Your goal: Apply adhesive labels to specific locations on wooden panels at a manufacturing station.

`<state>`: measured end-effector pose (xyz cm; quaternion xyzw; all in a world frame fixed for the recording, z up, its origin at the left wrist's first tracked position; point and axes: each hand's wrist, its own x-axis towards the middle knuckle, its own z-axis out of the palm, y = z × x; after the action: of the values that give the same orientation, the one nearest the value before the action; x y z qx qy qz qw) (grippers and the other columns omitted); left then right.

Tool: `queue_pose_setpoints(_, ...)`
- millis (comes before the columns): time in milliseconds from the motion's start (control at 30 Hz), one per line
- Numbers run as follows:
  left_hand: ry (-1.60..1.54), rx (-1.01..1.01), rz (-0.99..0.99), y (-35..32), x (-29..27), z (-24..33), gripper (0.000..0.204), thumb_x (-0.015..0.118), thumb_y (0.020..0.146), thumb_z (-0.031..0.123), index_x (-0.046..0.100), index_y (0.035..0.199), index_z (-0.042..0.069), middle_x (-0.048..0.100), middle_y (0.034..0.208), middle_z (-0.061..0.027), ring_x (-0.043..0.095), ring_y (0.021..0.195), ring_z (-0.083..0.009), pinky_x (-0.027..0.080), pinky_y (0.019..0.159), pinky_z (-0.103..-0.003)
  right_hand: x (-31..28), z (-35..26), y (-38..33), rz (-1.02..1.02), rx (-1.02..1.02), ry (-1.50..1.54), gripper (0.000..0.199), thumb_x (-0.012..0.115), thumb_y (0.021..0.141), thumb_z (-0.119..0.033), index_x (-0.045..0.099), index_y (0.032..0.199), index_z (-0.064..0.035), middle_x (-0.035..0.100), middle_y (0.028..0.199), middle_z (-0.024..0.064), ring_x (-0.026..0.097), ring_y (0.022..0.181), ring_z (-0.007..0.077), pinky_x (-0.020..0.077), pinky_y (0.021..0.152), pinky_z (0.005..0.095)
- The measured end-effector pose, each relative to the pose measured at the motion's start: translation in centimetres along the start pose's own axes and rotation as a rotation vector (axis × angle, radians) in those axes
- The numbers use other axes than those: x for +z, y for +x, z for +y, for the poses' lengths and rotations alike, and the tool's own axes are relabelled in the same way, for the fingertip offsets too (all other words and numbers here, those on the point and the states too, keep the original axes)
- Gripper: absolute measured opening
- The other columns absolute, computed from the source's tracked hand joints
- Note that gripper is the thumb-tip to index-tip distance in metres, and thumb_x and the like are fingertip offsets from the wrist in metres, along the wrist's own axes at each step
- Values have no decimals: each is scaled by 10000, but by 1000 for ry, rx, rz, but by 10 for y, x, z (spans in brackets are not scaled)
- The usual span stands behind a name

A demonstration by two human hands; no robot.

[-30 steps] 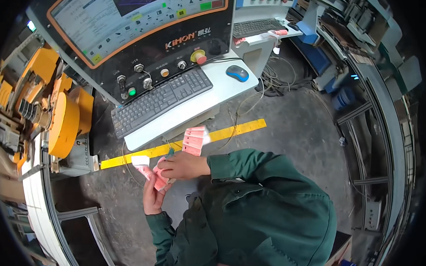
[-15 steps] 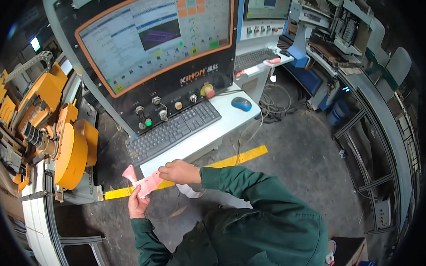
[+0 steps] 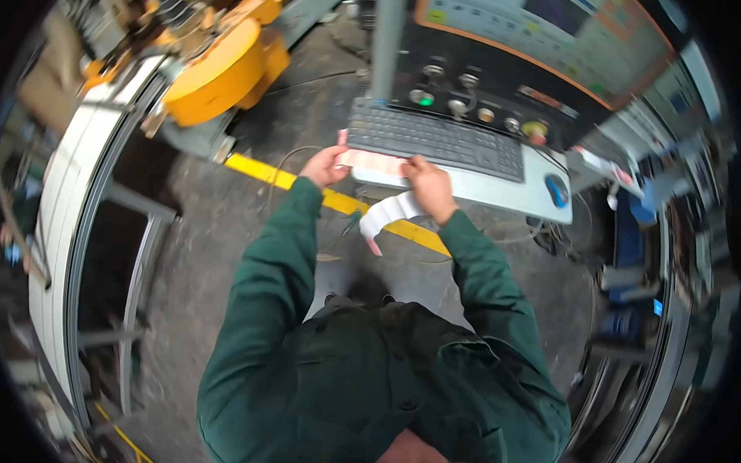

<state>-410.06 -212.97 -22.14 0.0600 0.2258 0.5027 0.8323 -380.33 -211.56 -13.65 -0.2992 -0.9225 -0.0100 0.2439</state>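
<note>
A strip of pink labels (image 3: 374,161) is stretched between my two hands in front of the keyboard's left half. My left hand (image 3: 326,166) pinches its left end, and a bit of pink shows above the fingers. Thumb and fingers of my right hand (image 3: 430,187) are closed on the other end. From the right hand a white curling tail (image 3: 386,212) hangs down, its tip pink. The black keyboard (image 3: 441,139) lies just beyond the strip on a white shelf (image 3: 492,196).
A control panel (image 3: 488,89) with knobs, a green button and a screen stands behind the keyboard. A blue mouse (image 3: 557,190) rests at the shelf's right end. Yellow machinery (image 3: 218,78) and a long white-topped frame (image 3: 75,193) are on the left. A yellow line (image 3: 341,201) crosses the floor.
The view has swung left, so the panel now sits farther right. The label strip is now stretched out flatter between both hands, and the white tail hangs in plainer sight.
</note>
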Motion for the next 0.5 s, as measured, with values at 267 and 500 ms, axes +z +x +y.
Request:
queue_pose_setpoints(267,498,418,742,-55,42,-47,852,707,703,649,445,1279,79,497,1184,-115,495,1050,-168,438,856,-354,-76,-34,-22,-57,89,112,542,665,768,-75,499,1283,-97,546,1067,188,612,850,385,515,685,444)
queue_pose_setpoints(500,539,543,351,-138,60,-188,664,709,849,329,402,1365,46,555,1200,-53,523,1132,-124,430,934,-291,-74,-102,-49,-181,70,854,320,580,846,-8,563,1166,-8,483,871,77,472,740,178,410,647,289)
